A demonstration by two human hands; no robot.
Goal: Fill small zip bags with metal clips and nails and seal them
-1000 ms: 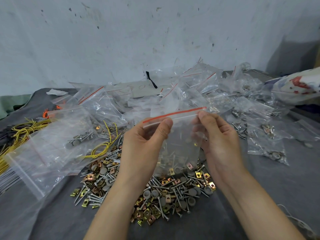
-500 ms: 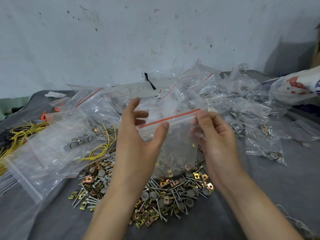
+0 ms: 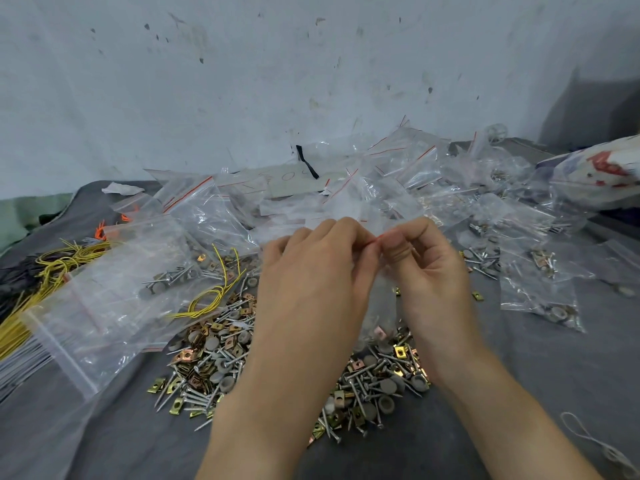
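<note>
Both left hand and right hand seem to be sealing a small bag.
Curled fingers pinch its zip strip; next, press along it.

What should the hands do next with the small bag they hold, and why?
Probably run the pinch outward along the red zip strip to close it. Both the left hand and right hand pinch that strip side by side at one spot, and the small bag hangs loaded above the pile.
</note>
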